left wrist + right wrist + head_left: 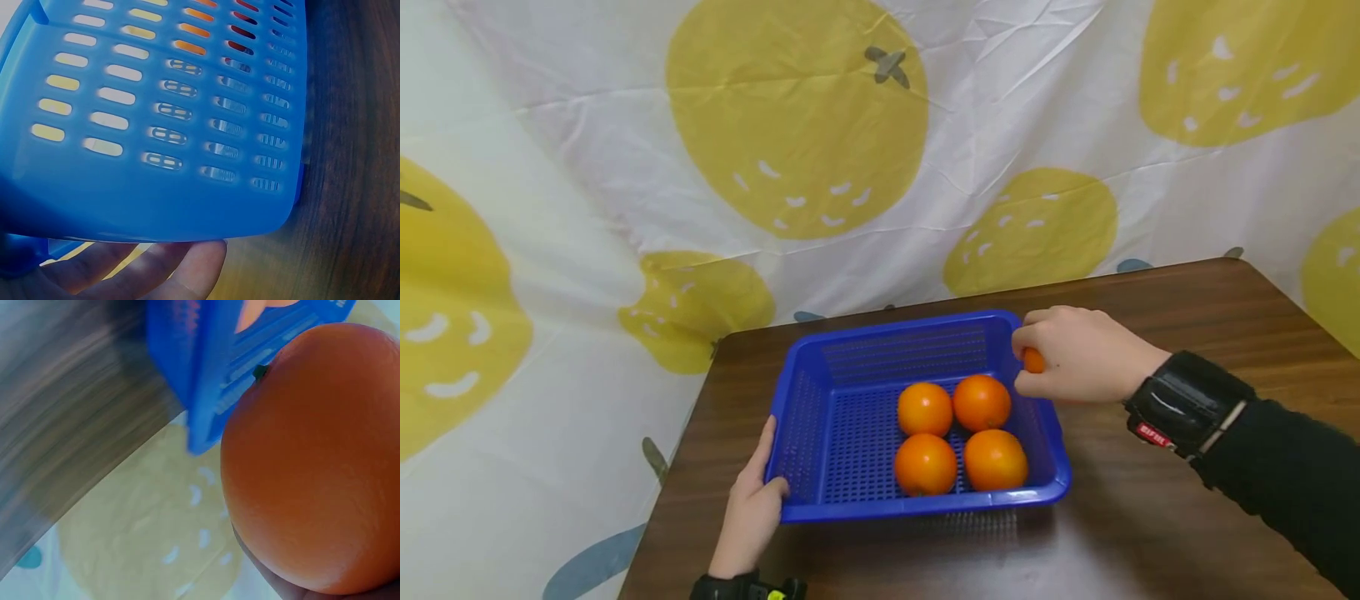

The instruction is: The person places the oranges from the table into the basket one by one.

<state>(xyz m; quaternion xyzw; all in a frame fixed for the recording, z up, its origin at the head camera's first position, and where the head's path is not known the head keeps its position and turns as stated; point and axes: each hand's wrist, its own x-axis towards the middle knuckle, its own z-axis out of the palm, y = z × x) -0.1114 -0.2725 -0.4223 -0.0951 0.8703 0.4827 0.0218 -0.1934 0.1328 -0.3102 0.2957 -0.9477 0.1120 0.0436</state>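
A blue plastic basket point(917, 506) with slotted sides stands on the table, and several oranges point(926, 464) sit together in its right half. My left hand point(751, 504) grips the basket's left rim, thumb on the near side; in the left wrist view its fingers point(203, 265) show at the basket's edge. Over the right rim, near the far corner, my right hand point(1078, 354) holds another orange point(1033, 360), mostly hidden by the fingers in the head view. That orange fills much of the right wrist view, with a small green stem spot showing.
The dark brown wooden table point(1210, 500) extends to the right of the basket and in front of it. Behind and to the left hangs a white cloth point(1000, 92) printed with large yellow fruits, meeting the table's far edge.
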